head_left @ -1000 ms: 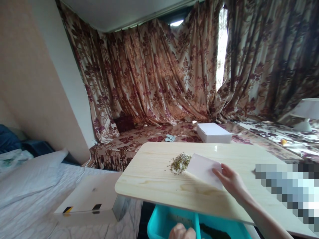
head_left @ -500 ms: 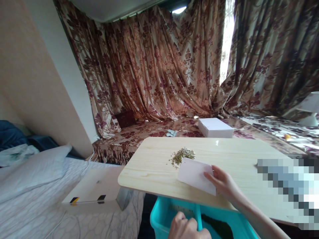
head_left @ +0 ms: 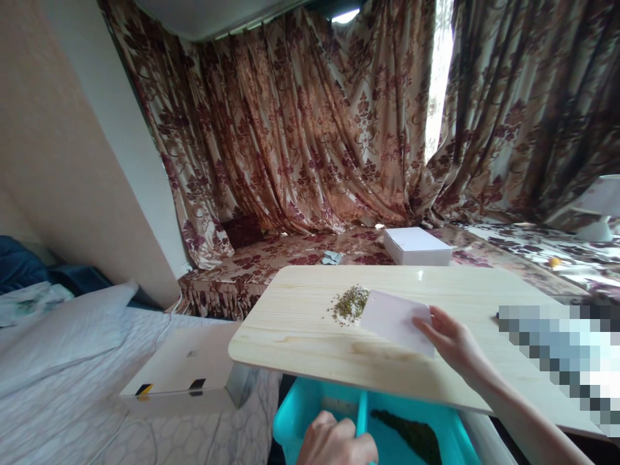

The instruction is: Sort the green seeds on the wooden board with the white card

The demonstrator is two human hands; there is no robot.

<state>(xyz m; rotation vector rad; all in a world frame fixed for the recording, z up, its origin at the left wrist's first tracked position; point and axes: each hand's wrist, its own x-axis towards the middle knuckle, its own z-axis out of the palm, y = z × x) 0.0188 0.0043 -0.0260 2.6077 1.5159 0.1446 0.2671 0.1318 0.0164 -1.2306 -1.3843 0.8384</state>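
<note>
My right hand (head_left: 449, 336) holds a white card (head_left: 397, 321) by its right end, thumb on top. The card is tilted over the pale wooden table (head_left: 290, 342), its left edge at a small pile of green and whitish bits (head_left: 351, 303). Below the table's near edge, my left hand (head_left: 335, 440) is closed at a teal bin (head_left: 287, 421), by its divider; its exact grip is hidden. A dark green mass (head_left: 411, 434) lies in the bin's right compartment. A few pale bits show in the left one.
A white box (head_left: 417, 247) stands behind the table on a flower-patterned cover. Left of the table, a flat white box (head_left: 188, 368) lies on the bed (head_left: 145, 323). A lamp (head_left: 598, 203) is at far right. A blurred patch hides the table's right end.
My right hand and the card have moved right and slightly up, uncovering more of the pile. The teal bin and my left hand have shifted left together.
</note>
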